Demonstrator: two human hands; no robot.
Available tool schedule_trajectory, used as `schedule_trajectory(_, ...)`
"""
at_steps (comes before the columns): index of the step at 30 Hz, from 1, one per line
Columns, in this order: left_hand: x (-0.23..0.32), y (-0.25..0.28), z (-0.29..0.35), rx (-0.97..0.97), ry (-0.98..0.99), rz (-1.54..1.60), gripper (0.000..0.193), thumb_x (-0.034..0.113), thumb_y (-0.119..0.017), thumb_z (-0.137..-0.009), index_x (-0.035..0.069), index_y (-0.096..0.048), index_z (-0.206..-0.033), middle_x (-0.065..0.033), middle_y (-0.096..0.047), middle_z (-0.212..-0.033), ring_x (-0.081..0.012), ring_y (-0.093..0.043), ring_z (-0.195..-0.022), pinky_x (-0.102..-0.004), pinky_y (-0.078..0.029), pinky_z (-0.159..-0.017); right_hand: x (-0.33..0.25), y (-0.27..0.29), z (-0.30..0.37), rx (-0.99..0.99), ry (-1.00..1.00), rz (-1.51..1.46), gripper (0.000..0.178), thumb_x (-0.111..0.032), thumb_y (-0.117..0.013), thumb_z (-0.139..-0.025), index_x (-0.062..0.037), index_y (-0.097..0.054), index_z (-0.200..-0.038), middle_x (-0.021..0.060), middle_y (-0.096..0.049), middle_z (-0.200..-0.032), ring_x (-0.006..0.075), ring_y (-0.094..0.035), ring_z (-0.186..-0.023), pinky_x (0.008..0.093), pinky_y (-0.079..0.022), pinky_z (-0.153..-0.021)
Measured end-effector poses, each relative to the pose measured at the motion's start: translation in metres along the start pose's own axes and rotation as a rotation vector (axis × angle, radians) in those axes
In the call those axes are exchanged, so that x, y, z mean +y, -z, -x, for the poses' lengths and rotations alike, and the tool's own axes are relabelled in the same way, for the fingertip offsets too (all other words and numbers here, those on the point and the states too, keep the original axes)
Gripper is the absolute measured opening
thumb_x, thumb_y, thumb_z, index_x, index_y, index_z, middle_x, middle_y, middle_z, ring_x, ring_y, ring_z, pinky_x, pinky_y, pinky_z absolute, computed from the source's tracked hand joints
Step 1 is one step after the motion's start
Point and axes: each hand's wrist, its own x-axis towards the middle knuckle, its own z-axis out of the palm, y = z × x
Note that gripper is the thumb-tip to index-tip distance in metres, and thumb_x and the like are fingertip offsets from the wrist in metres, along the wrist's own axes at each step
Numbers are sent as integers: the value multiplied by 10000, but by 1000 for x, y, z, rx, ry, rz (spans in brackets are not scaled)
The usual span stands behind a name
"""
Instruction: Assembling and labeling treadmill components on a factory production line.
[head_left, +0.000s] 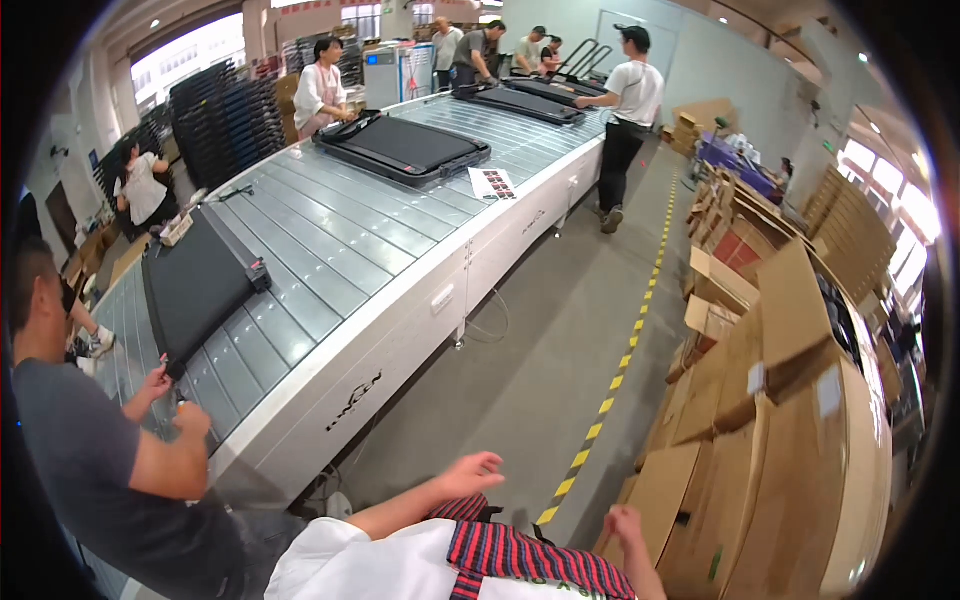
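My left hand (473, 475) is held out over the grey floor beside the conveyor table, its fingers loosely bent and apart with nothing in them. My right hand (625, 523) hangs near the cardboard boxes (725, 490), its fingers curled in and no held object visible. A long white-sided conveyor table (340, 270) with metal slats runs away on my left. On it lie a black folded treadmill-like panel (195, 285) near me, another black treadmill deck (405, 148) farther along, and a printed sheet (491, 183).
A co-worker (110, 430) in a dark shirt works with both hands at the near panel. Another person (630, 110) in white stands at the table's far right side. Yellow-black floor tape (610, 400) runs along the aisle. Stacked black parts (225, 125) stand behind the table.
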Motion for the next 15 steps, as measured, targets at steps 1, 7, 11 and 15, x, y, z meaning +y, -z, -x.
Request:
schedule_trajectory(1, -1, 15, -32, 53, 25, -14, 390, 235, -626, -757, 51, -505, -1079, -84, -582, -960, -132, -559, -821, -279, -467, -708, -35, 8, -45, 92, 22, -32, 145, -170, -514, -794, -33, -560, -786, 65, -567, -609, 138, -531, -481, 257, -423, -415)
schedule_trajectory(7, 12, 122, -228, 417, 91, 41, 397, 197, -661, -727, 23, -513, -1052, -76, -584, -940, -139, -548, -859, -278, -453, -753, -151, 0, -238, 44, 75, -34, 127, -146, -523, -789, -27, -561, -814, 70, -574, -630, 132, -540, -507, 262, -450, -440)
schedule_trajectory(11, 64, 184, -400, 561, 25, 199, 441, 187, -686, -688, 13, -509, -1052, -88, -577, -941, -144, -547, -847, -280, -452, -737, -100, 23, -309, -404, 567, 853, 164, -180, -537, -716, -41, -581, -641, 101, -606, -669, 132, -567, -611, 329, -463, -521)
schedule_trajectory(15, 101, 266, -572, 724, 3, -68, 529, 271, -693, -635, 20, -498, -1058, -103, -570, -900, -207, -552, -853, -307, -447, -739, -54, 72, -410, -286, 270, 737, 162, -175, -528, -713, -39, -571, -637, 101, -604, -655, 128, -561, -631, 350, -451, -537)
